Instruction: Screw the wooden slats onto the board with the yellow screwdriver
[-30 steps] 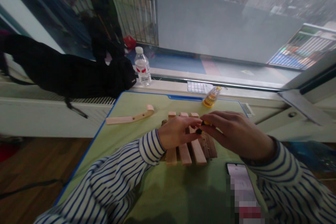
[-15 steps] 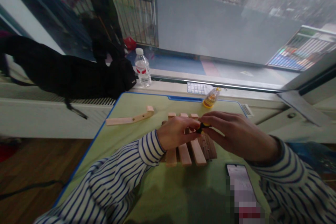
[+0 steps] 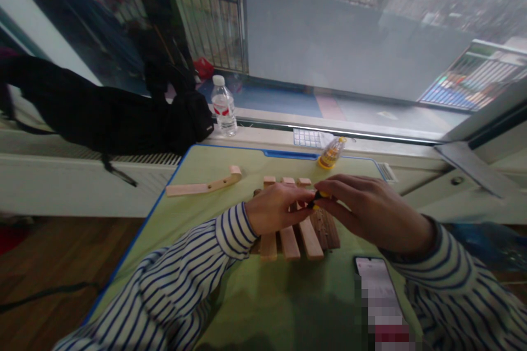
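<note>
A slatted wooden piece [image 3: 296,233] of pale strips on darker cross bars lies on the green mat [image 3: 230,279]. My left hand [image 3: 278,208] rests on the slats, its fingers pinched at their top end. My right hand [image 3: 366,211] meets it from the right, curled round a small yellow and black tool [image 3: 319,196] whose tip touches the wood between both hands. Most of the tool is hidden under my fingers.
A curved wooden part [image 3: 205,185] lies at the mat's back left. A small yellow bottle [image 3: 331,152] lies at the back edge, a water bottle [image 3: 223,105] and a black bag [image 3: 102,115] on the sill. A phone [image 3: 379,296] lies at the front right.
Both hands stay at the same spot on the slats, with only a slight shift of the fingers round the small tool.
</note>
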### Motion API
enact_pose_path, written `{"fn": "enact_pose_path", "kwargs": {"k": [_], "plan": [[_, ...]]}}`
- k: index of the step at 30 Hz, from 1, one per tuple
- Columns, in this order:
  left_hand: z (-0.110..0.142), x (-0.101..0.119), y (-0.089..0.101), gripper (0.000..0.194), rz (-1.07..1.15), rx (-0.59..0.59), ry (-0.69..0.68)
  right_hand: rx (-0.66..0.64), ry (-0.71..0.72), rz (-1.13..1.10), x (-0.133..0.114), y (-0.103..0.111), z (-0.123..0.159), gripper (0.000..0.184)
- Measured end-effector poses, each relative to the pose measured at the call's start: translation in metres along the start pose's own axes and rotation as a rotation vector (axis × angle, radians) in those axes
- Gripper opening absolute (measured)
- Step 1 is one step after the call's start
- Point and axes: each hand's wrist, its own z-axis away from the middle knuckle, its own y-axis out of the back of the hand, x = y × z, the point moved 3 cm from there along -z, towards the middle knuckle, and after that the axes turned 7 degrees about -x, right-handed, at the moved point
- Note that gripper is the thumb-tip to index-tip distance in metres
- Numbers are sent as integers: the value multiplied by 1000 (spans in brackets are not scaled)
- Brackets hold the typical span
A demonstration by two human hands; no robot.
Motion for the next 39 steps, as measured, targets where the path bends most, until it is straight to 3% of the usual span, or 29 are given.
{"fn": "enact_pose_path", "kwargs": {"k": [11, 20, 28, 39], "plan": [[-2, -1, 0, 14, 12, -8, -33, 20, -29, 26, -3, -1, 0, 24], [1, -5, 0, 24, 41, 51, 53, -1, -30, 8, -3, -2, -1, 25], [3, -8, 0, 20, 74, 41, 83, -31, 35, -47, -5, 0, -2, 33], [3, -8, 0, 21, 52, 40, 77, -72, 53, -60, -6, 6, -3, 20]]}}
